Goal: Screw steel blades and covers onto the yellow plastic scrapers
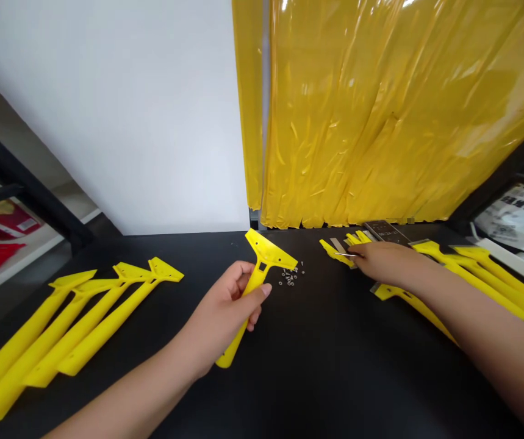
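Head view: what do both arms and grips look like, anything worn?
The left grip and right grip are ungloved human hands. The left forearm and right forearm are bare: no sleeve, watch or bracelet shows.

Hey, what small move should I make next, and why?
Probably lift one small, narrow yellow plastic piece with your right hand: that hand is already at those pieces, while your left hand holds a long yellow plastic handle whose flared head shows dark, open holes.
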`<state>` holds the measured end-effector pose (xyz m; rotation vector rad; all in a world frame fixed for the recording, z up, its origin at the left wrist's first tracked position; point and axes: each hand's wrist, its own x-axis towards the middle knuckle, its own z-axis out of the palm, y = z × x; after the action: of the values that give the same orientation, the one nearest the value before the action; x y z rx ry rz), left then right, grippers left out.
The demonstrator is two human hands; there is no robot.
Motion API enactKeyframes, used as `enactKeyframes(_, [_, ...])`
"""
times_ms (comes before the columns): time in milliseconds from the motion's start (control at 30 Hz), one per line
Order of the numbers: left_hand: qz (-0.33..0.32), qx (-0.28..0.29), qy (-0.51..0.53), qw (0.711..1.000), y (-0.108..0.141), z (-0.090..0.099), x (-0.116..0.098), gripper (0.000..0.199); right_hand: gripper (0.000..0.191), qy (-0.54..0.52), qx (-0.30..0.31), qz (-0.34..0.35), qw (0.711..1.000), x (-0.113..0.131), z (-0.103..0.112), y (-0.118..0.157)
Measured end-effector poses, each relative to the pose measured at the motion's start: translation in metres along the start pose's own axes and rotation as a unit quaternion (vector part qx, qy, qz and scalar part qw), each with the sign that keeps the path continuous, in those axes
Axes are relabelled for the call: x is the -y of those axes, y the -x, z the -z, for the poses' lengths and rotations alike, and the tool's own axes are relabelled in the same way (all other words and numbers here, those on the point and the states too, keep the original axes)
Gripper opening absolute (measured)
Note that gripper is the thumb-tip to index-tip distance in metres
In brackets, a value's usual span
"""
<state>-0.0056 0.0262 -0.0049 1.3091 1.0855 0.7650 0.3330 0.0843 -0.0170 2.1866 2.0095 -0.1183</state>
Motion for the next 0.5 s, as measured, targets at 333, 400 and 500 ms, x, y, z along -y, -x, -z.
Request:
enactKeyframes(333, [0.018, 0.009, 0.037, 0.999, 0.003, -0.002, 0.002, 0.028, 0.049, 0.006, 0.042, 0.012, 0.999, 0.021, 0.007, 0.012])
enactKeyframes(400, [0.018, 0.009, 0.039, 0.999, 0.004, -0.002, 0.003, 0.028, 0.048, 0.003, 0.04, 0.009, 0.999, 0.03, 0.011, 0.009])
enactKeyframes(500, [0.023, 0.011, 0.045, 0.999, 0.004, 0.0, 0.005, 0.027, 0.044, 0.003, 0.032, -0.007, 0.999, 0.04, 0.015, -0.002])
